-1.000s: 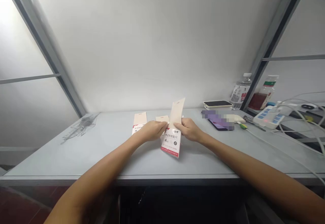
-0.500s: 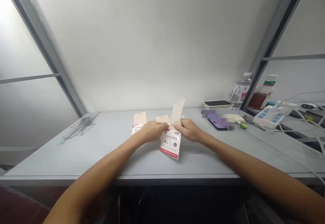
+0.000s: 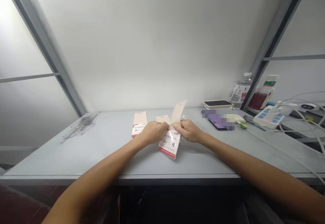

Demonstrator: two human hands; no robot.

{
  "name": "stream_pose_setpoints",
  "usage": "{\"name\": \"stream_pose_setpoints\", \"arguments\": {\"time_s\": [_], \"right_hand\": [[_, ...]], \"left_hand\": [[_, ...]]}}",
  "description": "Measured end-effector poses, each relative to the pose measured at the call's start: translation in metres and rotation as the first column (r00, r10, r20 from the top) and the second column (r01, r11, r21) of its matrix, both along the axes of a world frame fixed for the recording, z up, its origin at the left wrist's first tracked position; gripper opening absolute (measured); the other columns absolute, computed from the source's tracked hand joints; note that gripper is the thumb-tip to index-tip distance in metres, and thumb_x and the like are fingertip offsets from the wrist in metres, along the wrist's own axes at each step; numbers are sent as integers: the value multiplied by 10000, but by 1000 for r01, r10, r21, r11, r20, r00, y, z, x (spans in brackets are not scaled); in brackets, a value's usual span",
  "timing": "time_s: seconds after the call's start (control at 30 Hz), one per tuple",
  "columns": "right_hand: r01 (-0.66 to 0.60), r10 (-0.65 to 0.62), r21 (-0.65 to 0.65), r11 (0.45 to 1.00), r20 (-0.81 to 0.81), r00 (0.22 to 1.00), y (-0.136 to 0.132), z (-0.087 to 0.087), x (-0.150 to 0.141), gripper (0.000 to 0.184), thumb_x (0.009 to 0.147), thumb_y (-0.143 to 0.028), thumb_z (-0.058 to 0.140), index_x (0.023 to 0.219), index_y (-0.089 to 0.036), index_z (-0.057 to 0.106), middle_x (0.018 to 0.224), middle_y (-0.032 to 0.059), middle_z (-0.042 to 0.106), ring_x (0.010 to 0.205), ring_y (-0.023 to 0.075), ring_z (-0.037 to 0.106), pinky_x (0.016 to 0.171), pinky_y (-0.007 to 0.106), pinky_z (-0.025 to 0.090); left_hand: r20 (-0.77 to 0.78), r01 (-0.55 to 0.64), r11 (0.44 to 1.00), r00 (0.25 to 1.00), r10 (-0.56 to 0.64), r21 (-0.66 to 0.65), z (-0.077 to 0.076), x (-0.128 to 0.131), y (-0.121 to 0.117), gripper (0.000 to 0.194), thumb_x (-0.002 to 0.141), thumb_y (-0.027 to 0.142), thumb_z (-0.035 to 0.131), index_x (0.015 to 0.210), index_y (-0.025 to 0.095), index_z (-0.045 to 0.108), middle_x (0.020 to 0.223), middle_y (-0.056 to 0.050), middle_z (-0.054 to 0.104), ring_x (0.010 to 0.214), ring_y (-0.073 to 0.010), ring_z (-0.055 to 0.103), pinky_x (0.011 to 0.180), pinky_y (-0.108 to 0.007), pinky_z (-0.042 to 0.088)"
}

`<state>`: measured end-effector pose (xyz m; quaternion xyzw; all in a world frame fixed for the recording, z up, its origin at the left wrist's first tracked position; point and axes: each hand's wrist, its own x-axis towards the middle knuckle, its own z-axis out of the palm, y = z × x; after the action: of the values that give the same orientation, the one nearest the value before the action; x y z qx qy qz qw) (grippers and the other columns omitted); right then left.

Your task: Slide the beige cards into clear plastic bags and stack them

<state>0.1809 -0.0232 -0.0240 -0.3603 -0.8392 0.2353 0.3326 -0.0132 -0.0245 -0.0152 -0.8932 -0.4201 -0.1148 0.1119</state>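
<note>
The left hand (image 3: 152, 132) and right hand (image 3: 189, 131) pinch a printed packet (image 3: 169, 145) narrowly at its top, which props its cream strip (image 3: 179, 112) upright above the fingers; the packet's body sits below them.

Pale grey desk (image 3: 76, 156): ruler-set packet (image 3: 139, 124), smartphone (image 3: 220, 125), plastic water bottle (image 3: 240, 92).
</note>
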Motion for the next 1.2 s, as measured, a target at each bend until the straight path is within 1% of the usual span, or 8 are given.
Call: {"name": "stream_pose_setpoints", "arguments": {"time_s": [0.27, 0.4, 0.53, 0.67, 0.77, 0.87, 1.03, 1.2], "right_hand": [[-18, 9, 163, 986, 56, 998, -9, 1, -7, 292, 877, -321, 356, 642, -187, 467, 577, 13, 513, 525, 128, 454, 537, 260, 348], [52, -52, 150, 987, -9, 999, -12, 4, -12, 329, 887, -358, 354, 640, -184, 485, 598, 21, 535, 530, 127, 472, 532, 258, 358], [167, -166, -13, 986, -175, 970, -5, 9, -7, 393, 866, -480, 385, 638, -179, 492, 570, 18, 529, 507, 128, 469, 479, 253, 360], [50, -105, -189, 981, -294, 950, 4, 11, 0, 390, 823, -535, 450, 855, -162, 560, 669, 28, 594, 535, 138, 516, 464, 252, 407], [-3, -70, -219, 976, -323, 944, 6, 10, 1, 398, 808, -525, 489, 900, -149, 581, 710, 38, 617, 566, 140, 544, 478, 249, 429], [-25, -56, -228, 973, -343, 938, 5, 11, 0, 397, 796, -511, 519, 911, -139, 599, 767, 60, 643, 620, 155, 577, 499, 250, 443], [-14, -81, -249, 969, -366, 927, 6, 14, 2, 416, 772, -525, 544, 926, -145, 609, 820, 72, 660, 672, 173, 595, 527, 264, 471], [43, -128, -239, 970, -351, 928, 13, 14, 6, 387, 748, -532, 577, 780, -146, 582, 649, 18, 604, 531, 108, 519, 481, 234, 430]], "left_hand": [[236, -161, 986, 957, 167, -44, 1, 3, 3, 346, 859, 267, 284, 581, 179, 469, 507, -17, 497, 437, -113, 388, 466, -260, 248], [449, -78, 985, 882, 141, -154, 5, -6, 11, 413, 893, 347, 247, 576, 181, 454, 498, 1, 483, 449, -103, 413, 460, -249, 283], [629, -20, 974, 760, 161, -225, 7, -7, 12, 287, 889, 401, 311, 916, 199, 512, 658, 12, 590, 506, -103, 523, 496, -239, 373], [760, 3, 983, 634, 139, -182, 7, -4, 10, 420, 839, 331, 445, 1216, 249, 279, 1012, -25, 597, 514, -66, 544, 533, -239, 438], [790, 10, 993, 607, 90, -121, 8, -4, 10, 334, 816, 270, 459, 1136, 245, 369, 1153, -42, 533, 644, -66, 568, 578, -231, 465], [798, 71, 982, 594, 101, -177, 9, -4, 12, 181, 813, 275, 444, 973, 208, 497, 1141, -42, 536, 784, -101, 564, 578, -220, 481], [866, 334, 886, 481, 134, -323, 11, -5, 15, 284, 832, 407, 436, 845, 151, 559, 1105, -79, 547, 801, -116, 556, 600, -233, 503], [903, 353, 894, 414, 116, -277, 11, -5, 17, 287, 790, 423, 529, 752, 143, 578, 1077, -61, 540, 844, -117, 540, 678, -237, 481]]}}
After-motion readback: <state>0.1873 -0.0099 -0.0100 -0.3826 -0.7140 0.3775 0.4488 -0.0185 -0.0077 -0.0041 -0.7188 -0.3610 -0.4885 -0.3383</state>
